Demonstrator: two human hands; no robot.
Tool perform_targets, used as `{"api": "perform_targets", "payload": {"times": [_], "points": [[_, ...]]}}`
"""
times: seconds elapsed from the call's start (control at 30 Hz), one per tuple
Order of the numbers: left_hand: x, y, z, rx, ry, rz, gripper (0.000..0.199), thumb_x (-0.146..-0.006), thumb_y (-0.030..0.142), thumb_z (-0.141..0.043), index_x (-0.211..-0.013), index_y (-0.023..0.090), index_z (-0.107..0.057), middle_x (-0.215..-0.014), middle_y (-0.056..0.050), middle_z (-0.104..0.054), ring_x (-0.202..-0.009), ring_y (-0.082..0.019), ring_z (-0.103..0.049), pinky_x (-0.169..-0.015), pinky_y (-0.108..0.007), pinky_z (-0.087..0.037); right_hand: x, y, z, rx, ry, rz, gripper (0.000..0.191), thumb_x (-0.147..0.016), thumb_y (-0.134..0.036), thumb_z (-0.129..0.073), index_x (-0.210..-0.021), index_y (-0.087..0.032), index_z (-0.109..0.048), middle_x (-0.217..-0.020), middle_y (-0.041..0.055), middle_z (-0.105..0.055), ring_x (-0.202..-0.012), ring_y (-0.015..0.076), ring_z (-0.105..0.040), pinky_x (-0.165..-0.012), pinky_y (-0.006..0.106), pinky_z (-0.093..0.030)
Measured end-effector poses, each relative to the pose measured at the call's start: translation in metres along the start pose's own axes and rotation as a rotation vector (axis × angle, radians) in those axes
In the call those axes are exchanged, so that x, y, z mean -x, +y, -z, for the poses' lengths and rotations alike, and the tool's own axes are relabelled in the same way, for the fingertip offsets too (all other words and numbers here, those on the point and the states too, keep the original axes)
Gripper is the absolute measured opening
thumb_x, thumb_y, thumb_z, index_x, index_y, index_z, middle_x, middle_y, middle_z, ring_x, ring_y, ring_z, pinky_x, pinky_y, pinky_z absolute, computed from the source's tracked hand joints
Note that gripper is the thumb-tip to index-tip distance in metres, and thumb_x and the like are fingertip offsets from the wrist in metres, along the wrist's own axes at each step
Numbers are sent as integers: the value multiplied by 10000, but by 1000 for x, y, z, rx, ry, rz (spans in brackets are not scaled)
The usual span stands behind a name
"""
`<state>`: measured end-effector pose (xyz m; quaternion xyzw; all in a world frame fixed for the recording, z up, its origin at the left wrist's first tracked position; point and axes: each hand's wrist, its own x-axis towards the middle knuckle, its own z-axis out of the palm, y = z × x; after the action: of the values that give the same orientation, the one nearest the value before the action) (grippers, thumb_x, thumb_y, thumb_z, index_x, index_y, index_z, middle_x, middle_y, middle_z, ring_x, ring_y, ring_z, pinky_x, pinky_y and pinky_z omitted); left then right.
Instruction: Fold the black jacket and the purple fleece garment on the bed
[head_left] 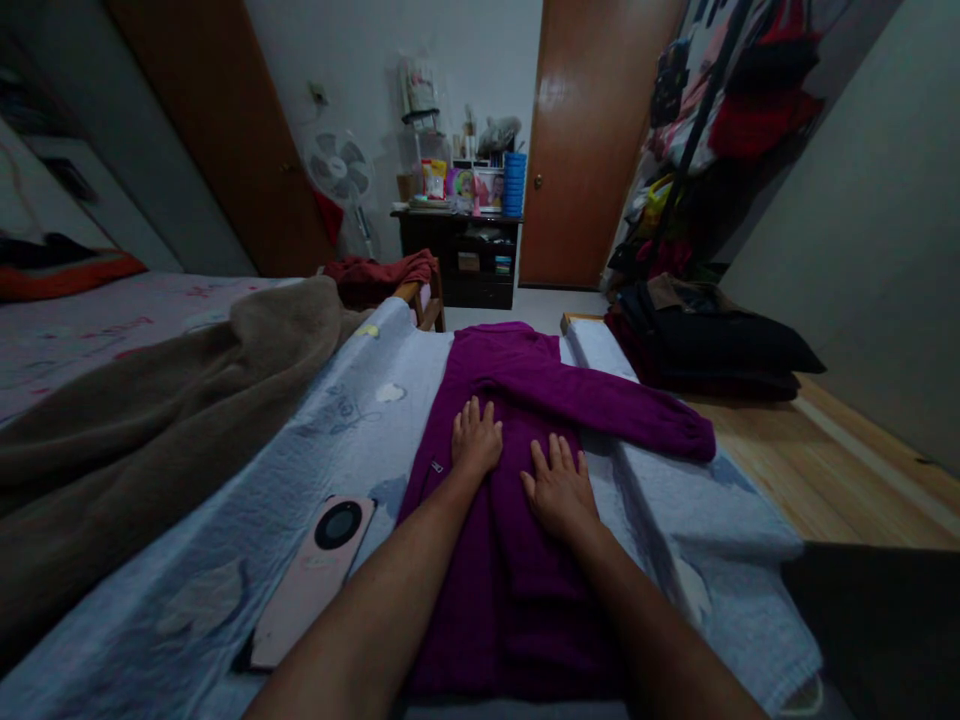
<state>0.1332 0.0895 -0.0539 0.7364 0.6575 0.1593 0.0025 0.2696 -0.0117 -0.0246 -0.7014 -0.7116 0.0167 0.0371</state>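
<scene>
A purple jacket (517,540) lies lengthwise on a light blue patterned sheet (337,400). One sleeve (637,405) stretches out to the right over the sheet; the other side is folded in over the body. My left hand (477,440) rests flat on the jacket's middle, fingers spread. Lower and to the right, my right hand (561,487) also presses flat on the cloth with its fingers apart. Neither hand grips anything. A small zipper pull (436,467) shows left of my left hand. Beside my left forearm lies a pink phone (315,580), its round camera facing up.
A brown blanket (187,390) spreads over the left side. Folded dark clothes (712,340) are stacked on a wooden surface (862,470) at right. Farther back stand a fan (341,165), a dark cabinet (457,255) and a wooden door (592,150). Clothes (757,120) hang at upper right.
</scene>
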Motion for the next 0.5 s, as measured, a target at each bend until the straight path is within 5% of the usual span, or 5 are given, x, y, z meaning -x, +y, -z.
{"api": "perform_targets", "payload": {"times": [0.1,0.23,0.3,0.37,0.5], "points": [[1,1,2,34,21,19,547,-953,323,-390,-1460,121,-358,-1522,-162,-355,-1405,-272,-322,-1151,-431,-254,12,5,10,17,-28,32,595,-944,-431,-414,-1471,-159,-369,-1544,187,-283,-1430,318,-233,-1118,493,-183],[1,3,3,82,20,78,621,-934,323,-422,-1477,55,-288,-1500,-176,-386,-1406,-269,-318,-1154,-415,-256,2,5,46,41,-153,89,439,-897,-390,-492,-1222,-122,-615,-1253,206,-614,-1195,320,-544,-990,421,-379],[1,3,3,90,10,85,621,-931,321,-424,-1477,59,-288,-1501,-170,-387,-1411,-268,-309,-1157,-414,-250,-18,0,66,31,-243,93,387,-911,-398,-457,-1102,-130,-661,-1060,187,-697,-1025,301,-640,-884,393,-443],[1,3,3,92,7,83,609,-933,316,-414,-1476,68,-290,-1506,-163,-382,-1416,-265,-299,-1159,-415,-244,-44,-8,82,7,-255,126,363,-908,-380,-462,-1106,-140,-650,-1069,176,-695,-990,286,-653,-847,371,-453],[4,-2,5,105,8,35,570,-948,308,-369,-1467,80,-311,-1520,-158,-359,-1420,-264,-291,-1160,-424,-242,-106,-33,89,-148,-52,221,327,-939,-265,-399,-1137,-141,-628,-1179,141,-655,-1104,227,-595,-939,311,-395]]}}
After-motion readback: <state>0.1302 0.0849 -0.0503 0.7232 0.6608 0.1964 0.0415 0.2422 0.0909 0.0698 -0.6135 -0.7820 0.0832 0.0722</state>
